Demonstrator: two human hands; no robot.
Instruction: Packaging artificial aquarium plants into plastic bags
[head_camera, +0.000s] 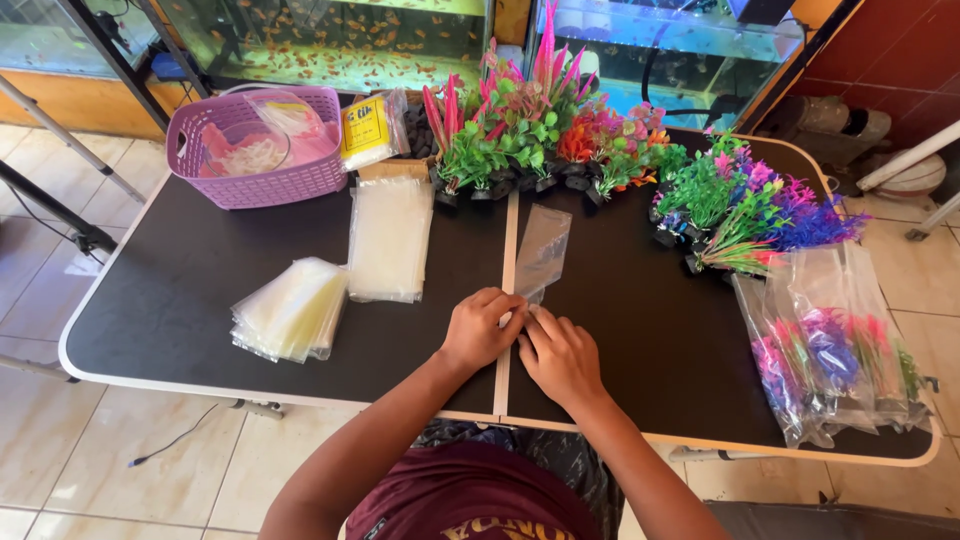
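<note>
A clear plastic bag (543, 250) lies flat on the black folding table (180, 290), near its centre seam. My left hand (480, 328) and my right hand (560, 355) meet at the bag's near end, fingertips pinching its opening. Two stacks of empty clear bags sit to the left, one tall stack (390, 238) and one fanned stack (292, 308). Colourful plastic aquarium plants (520, 125) stand in a row along the table's far side, with more (745, 205) at the right.
A purple basket (262, 150) with packets stands at the far left, a yellow-labelled packet (370, 128) beside it. Bagged plants (835, 345) lie at the right edge. Fish tanks (330, 40) stand behind the table. Tiled floor surrounds it.
</note>
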